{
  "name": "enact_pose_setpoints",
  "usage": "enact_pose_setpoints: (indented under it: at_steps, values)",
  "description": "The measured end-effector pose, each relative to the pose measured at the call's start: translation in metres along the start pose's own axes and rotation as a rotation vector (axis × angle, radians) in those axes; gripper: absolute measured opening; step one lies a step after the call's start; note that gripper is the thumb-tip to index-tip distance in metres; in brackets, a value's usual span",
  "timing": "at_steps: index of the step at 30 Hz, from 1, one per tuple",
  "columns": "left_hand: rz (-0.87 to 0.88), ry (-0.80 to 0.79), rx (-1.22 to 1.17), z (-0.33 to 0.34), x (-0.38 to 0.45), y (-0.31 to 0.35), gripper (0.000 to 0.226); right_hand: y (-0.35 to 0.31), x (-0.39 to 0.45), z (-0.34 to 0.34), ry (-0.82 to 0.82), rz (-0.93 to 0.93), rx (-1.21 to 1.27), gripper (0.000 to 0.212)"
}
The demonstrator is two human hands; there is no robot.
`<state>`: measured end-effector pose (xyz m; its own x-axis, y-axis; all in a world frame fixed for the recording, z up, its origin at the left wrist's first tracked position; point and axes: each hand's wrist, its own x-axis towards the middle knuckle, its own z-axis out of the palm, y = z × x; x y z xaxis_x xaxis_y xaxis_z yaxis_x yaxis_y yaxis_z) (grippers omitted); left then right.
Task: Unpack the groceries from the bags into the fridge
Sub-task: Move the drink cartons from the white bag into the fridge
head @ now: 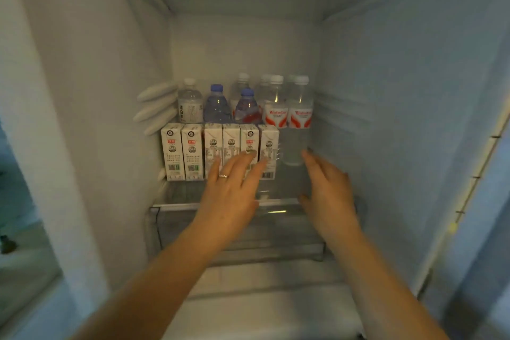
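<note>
Six milk cartons (219, 150) stand upright in one tight row along the front of the glass shelf (179, 205) inside the fridge (386, 91), white boxes touching side to side, the two on the left showing a red label patch. Behind them are the water bottles: one clear with a white cap and a pale label (190, 103) at far left, then two blue-capped ones (218, 105), one of them a bit further forward, and on the right two red-labelled bottles (288, 107) with white caps standing just beside each other near the right wall. At least two more white caps poke up behind those, so roughly seven bottles, but the back ones are too hidden to count for sure.

Both hands are reaching in and neither is holding anything. The left hand (234, 188), with a ring (223, 176) on one finger, has its fingers spread straight in front of the right-hand cartons; can't tell if the tips actually touch them. The right hand (328, 188) is relaxed, fingers extended, thumb apart, near the base of the rightmost red-labelled bottle. Below the shelf sits one clear drawer (165, 229).
</note>
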<state>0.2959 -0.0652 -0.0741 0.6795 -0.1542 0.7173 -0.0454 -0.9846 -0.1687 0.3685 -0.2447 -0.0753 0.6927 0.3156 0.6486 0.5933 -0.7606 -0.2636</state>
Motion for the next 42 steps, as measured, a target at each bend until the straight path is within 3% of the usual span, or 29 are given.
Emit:
enact_pose_setpoints:
  at_steps: [5, 25, 29, 37, 42]
  values:
    - [0.085, -0.022, -0.113, -0.016, -0.034, 0.018, 0.093, -0.019, -0.068, -0.041, 0.081, 0.058, -0.080, 0.088]
    - [0.688, -0.371, -0.595, -0.096, -0.267, 0.213, 0.093, -0.100, -0.467, -0.172, -0.215, 0.804, -0.437, 0.075]
    - [0.858, -0.478, -0.624, -0.110, -0.288, 0.269, 0.088, -0.100, -0.528, -0.203, -0.234, 0.956, -0.490, 0.077]
    - [1.133, -0.492, -0.680, -0.156, -0.318, 0.426, 0.086, -0.068, -0.643, -0.286, -0.150, 1.221, -0.532, 0.080]
    - [1.187, -0.494, -0.720, -0.191, -0.335, 0.548, 0.082, -0.015, -0.711, -0.362, -0.148, 1.273, -0.569, 0.079]
